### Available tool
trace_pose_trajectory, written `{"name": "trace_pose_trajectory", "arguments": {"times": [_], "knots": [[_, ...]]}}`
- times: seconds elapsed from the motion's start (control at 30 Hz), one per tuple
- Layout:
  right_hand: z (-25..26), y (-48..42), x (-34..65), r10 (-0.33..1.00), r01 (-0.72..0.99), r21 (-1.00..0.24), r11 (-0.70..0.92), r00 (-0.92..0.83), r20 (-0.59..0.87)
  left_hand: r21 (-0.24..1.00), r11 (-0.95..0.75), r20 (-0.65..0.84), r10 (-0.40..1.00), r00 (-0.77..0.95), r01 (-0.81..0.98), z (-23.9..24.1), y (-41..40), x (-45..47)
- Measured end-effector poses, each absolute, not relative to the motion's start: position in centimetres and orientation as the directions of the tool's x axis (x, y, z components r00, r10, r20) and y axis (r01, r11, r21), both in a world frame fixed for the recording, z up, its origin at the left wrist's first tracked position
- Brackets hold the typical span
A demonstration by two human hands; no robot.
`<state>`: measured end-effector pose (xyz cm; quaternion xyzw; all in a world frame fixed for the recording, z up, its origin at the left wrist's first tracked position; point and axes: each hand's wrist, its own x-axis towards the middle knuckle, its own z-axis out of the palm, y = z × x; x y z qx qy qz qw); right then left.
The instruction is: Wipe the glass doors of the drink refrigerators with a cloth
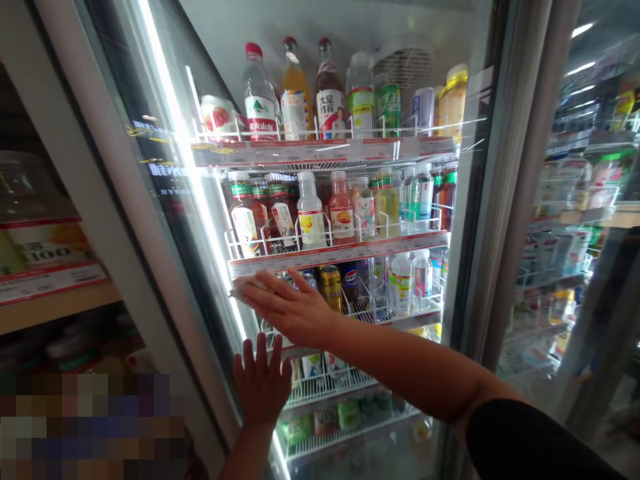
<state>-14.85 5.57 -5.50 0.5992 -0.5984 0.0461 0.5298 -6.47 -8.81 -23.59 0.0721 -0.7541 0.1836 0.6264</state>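
My right hand (290,307) reaches across from the right, its fingers stretched flat against the glass door (465,280) of a lit drinks cooler. Under its fingertips is a crumpled pale cloth (246,288), mostly covered by the hand. Lower down, my left hand (263,383) is raised with its fingers spread, holding nothing. It is at the glass, though I cannot tell whether it touches. Behind the door, a gold can (331,287) and a dark Pepsi bottle (350,283) show just beyond my right hand.
Wire shelves (340,252) inside the cooler carry several bottles and cans. A bright light strip (167,87) runs down the left side. To the left is a shelf (55,303) with packaged goods, and another glass-fronted cooler (565,220) stands on the right.
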Motion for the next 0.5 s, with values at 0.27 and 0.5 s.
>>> {"name": "trace_pose_trajectory", "arguments": {"times": [0.27, 0.5], "knots": [[1.6, 8.2, -18.3, -0.390, -0.804, 0.265, 0.532, 0.045, 0.920, -0.166, 0.937, 0.971, 0.102, -0.216, -0.308, -23.7, -8.9, -6.4], [3.8, 10.3, -20.8, -0.172, -0.833, 0.094, 0.545, -0.002, 0.985, -0.168, 0.929, 0.971, 0.097, -0.220, -0.330, -23.9, -9.0, -6.3]]}}
